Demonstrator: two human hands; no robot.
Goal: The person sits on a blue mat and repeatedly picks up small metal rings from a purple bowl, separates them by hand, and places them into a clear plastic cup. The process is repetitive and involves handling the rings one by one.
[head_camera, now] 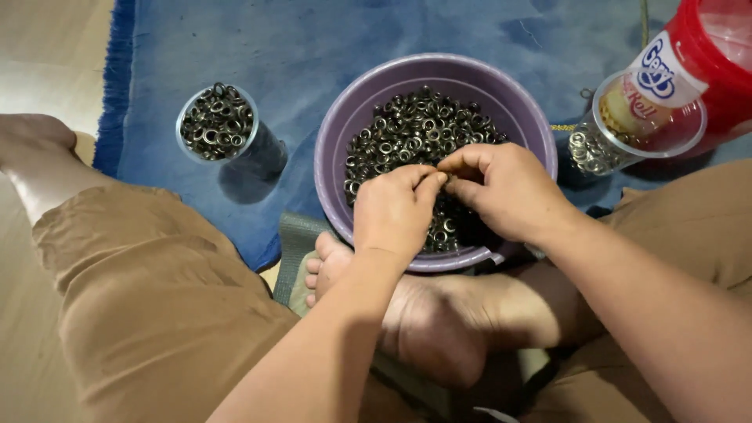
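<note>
Left grip: the left hand (395, 207) hangs over the bowl, thumb and forefinger pressed together on a small piece; the piece itself is too small to tell.
Right grip: the right hand (505, 188) meets it fingertip to fingertip, fingers bunched and pinching at the same spot.
Contact: the two hands touch at the fingertips, above the near half of the pile.
Eyelets (411, 129): dark metal rings heaped in the bowl, just under both hands; the near part is hidden by the hands.
Bowl (345, 117): round, purple, standing on the rug between the person's knees, its near rim close to a bare foot (329, 262).
Left cup (218, 121): clear, filled with dark rings, upright on the rug, apart from the bowl on its left.
Right cup (607, 145): clear, lying tilted to the right of the bowl, holding paler rings.
Tub (717, 63): red, touching the right cup's mouth.
Rug (313, 39): blue, spread on the floor.
</note>
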